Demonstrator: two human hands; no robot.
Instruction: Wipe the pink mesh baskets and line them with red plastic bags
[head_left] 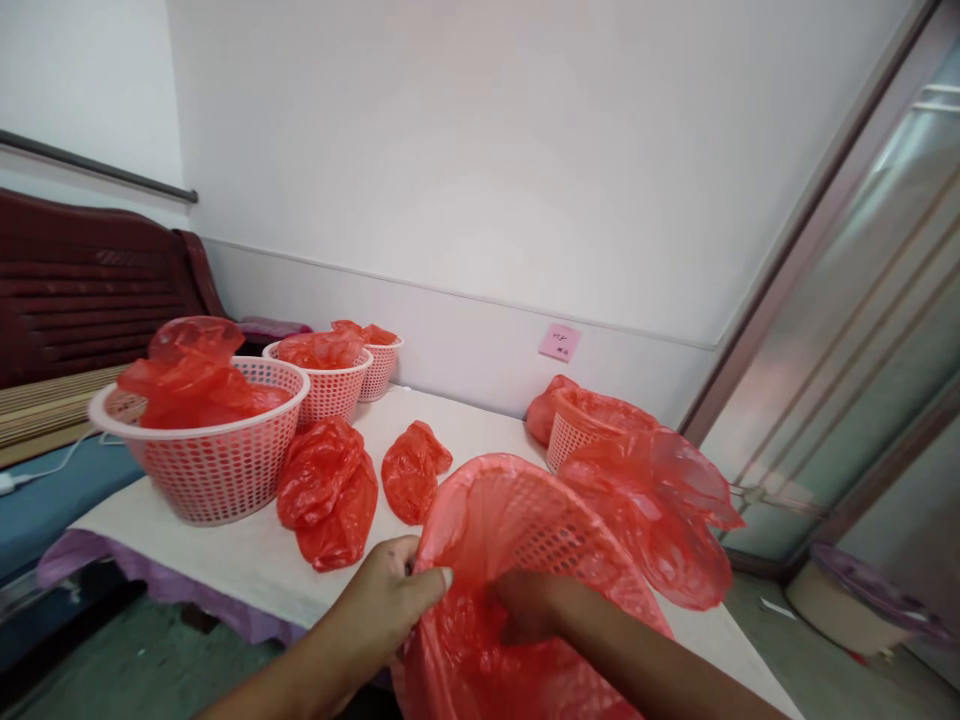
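A perforated pink plastic basket [562,540] tilts toward me at the table's front, lined with a thin red plastic bag [480,530] folded over its rim. My left hand [401,590] grips the basket's left rim through the bag, thumb inside and fingers outside. Deep in the basket is my right hand [529,605], pressed against the bag lining; its fingertips are hidden, so I cannot tell whether they hold anything. Two crumpled red plastic bags, a larger bundle [330,495] and a smaller bundle [415,470], lie left of the basket.
On the left stand a large pink basket [202,470] and two smaller ones, each holding red bags. Another bag-lined basket [574,440] is at the right, its bag spreading outward. A pink note [559,342] is on the wall. A lined bin [847,605] stands on the floor.
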